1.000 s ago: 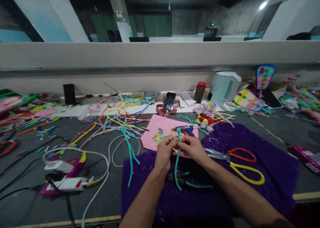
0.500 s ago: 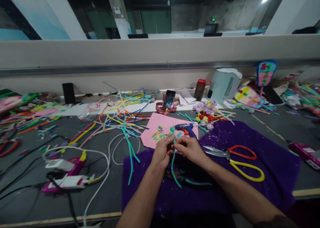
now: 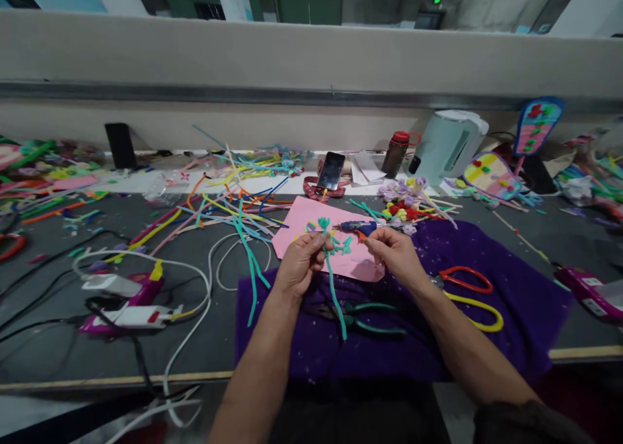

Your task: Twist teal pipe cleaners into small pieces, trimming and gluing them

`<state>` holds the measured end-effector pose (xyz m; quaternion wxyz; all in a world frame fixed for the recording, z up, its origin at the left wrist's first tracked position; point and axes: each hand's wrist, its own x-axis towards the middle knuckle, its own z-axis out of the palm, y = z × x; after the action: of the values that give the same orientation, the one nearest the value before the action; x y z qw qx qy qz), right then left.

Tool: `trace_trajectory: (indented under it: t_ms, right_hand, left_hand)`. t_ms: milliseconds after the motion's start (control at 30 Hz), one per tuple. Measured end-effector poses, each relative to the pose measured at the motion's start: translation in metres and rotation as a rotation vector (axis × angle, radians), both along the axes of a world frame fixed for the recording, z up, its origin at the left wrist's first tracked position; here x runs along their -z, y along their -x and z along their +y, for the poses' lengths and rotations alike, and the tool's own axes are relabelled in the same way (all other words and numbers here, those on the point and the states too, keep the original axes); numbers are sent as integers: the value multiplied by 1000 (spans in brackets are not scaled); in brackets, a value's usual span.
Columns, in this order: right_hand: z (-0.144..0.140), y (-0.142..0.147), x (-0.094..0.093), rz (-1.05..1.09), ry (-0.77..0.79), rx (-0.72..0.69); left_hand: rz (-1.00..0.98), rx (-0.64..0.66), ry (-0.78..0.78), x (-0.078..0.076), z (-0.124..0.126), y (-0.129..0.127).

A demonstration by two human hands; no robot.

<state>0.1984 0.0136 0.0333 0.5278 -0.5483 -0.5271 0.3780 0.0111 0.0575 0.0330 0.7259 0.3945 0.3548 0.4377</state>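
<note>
**Teal pipe cleaner pinched in the left hand above a purple cloth**

A teal pipe cleaner (image 3: 333, 282) stands nearly upright in front of the person, its top end curled into a small knot and its tail hanging down over the purple cloth (image 3: 487, 256). The left hand (image 3: 302, 262) has thumb and fingers closed on the stem just under the knot. The right hand (image 3: 396, 252) is held just to the right, apart from the stem, its fingertips drawn together; whether they pinch anything is too small to tell.

Under the tail lie green-handled pliers (image 3: 370, 317) on the cloth. Behind the hands is a pink sheet (image 3: 302, 226) with small coloured bits on it, and a blue glue gun (image 3: 357, 226) rests at its far edge. Scissors with red and yellow handles (image 3: 470, 295) lie on the cloth to the right, partly hidden by the right forearm. Farther back, a loose heap of coloured pipe cleaners (image 3: 233, 217) spreads over the grey table (image 3: 58, 340); a phone (image 3: 331, 170), a brown bottle with a red lid (image 3: 395, 153) and a white kettle (image 3: 450, 145) stand near the wall.
</note>
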Motion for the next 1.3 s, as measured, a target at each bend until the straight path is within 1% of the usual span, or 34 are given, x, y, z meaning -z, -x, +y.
trace_trajectory:
  t_ms: [133,267,333,433,567,667,767,833,900,1033,1100,1167,1233,1300]
  right_hand:
    - [2,-9,6,-28,-21,-29]
    - [8,-17,10,-175,-60,-77]
    - [15,-18,10,-331,-83,-123]
    - [27,-14,9,-658,-137,-224]
    - [41,3,9,-1085,-104,-321]
    - [47,14,13,-1262,-71,-366]
    - [51,18,20,-1332,-31,-376]
    - [53,17,23,-1326,-35,-359]
    - [56,14,24,-1279,-71,-335]
    - [62,3,20,-1077,-118,-299]
    - [65,-3,16,-921,-123,-300]
    - [67,-7,13,-709,-93,-319]
    - [68,-9,12,-469,-17,-342]
    - [68,-10,11,-263,65,-372]
  left_hand:
    - [36,7,3,-1,-1,5]
    - [7,40,91,4,4,11]
    - [-6,50,130,8,7,10]
    - [7,40,113,14,7,5]
    - [52,25,70,19,3,-2]
    - [58,36,65,20,0,-3]
    - [50,30,68,20,-2,-2]
    - [46,30,72,20,-3,-2]
    - [44,36,78,20,-3,-2]
    - [38,38,90,15,3,-5]
    - [23,47,74,10,9,-8]
    - [23,58,47,7,14,-12]
    - [40,61,38,7,18,-14]
    - [51,60,68,11,20,-16]
